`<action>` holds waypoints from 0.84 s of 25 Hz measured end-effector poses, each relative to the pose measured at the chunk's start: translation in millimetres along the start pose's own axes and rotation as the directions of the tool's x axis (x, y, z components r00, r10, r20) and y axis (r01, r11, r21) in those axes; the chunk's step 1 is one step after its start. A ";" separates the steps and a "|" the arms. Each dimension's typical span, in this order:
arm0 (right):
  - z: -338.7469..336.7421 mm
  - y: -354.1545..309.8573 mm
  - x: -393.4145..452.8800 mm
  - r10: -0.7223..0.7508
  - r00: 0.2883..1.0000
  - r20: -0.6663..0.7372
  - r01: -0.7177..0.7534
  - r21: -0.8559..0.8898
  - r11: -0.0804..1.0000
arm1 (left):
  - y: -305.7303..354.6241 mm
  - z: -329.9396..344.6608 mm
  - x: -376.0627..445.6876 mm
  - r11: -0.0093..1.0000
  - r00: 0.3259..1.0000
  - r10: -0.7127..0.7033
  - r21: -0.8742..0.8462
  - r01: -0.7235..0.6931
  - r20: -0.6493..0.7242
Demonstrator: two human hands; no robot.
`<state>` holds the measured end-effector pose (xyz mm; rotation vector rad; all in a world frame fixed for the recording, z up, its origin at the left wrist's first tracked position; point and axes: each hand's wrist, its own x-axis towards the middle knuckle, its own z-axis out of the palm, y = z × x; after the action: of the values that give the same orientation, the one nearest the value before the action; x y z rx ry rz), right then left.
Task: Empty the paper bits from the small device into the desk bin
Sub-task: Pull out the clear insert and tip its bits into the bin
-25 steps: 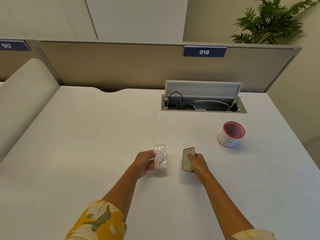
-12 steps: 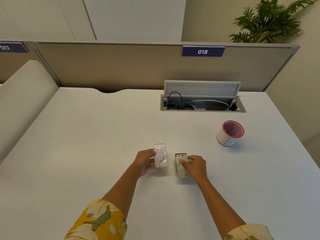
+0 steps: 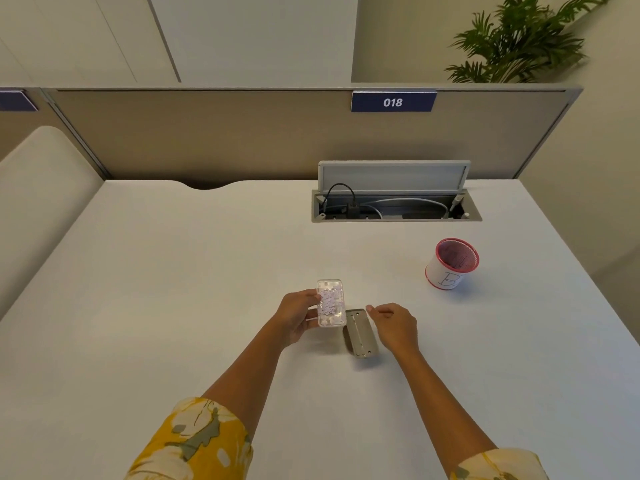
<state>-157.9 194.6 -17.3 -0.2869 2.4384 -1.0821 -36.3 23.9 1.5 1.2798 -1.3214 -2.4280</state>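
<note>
Clear tray [image 3: 331,303] gripped in left hand [image 3: 297,315].

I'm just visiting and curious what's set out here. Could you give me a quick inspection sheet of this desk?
Surface: white desk, mostly bare.
Job's things: clear tray full of paper bits; grey device body lying flat beside it; red-rimmed desk bin upright, off to the right.
Clutter: nothing seen.
Hands: left hand holds the clear tray; right hand empty, by the device body, contact unclear.
Cables: black and white leads in the open cable hatch.
Surroundings: beige partition with sign 018; plant behind it.
</note>
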 end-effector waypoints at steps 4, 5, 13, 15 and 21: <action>-17.2 -17.4 11.4 -0.071 0.997 0.033 0.066 0.151 0.986 | 7.0 21.0 3.9 0.995 0.995 -0.013 0.100 0.004 0.094; -21.3 -21.6 15.4 -0.072 0.995 0.063 0.058 0.205 0.977 | 8.3 27.1 4.6 0.990 0.992 -0.021 0.140 0.004 0.121; -63.3 -15.5 38.4 -0.066 0.960 0.274 -0.025 0.318 0.948 | 13.6 71.5 15.8 0.892 0.964 -0.088 0.451 -0.035 0.250; -75.1 -9.8 41.1 -0.050 0.953 0.298 -0.047 0.310 0.949 | 14.0 82.4 19.0 0.882 0.960 -0.100 0.470 -0.037 0.263; -108.2 10.8 46.2 -0.049 0.940 0.337 -0.082 0.364 0.928 | 9.5 111.8 29.0 0.911 0.949 -0.111 0.412 -0.022 0.296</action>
<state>-250.7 255.2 23.5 -0.2986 1.8823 -1.3373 -137.0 77.9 20.7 1.0234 -1.9981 -2.5537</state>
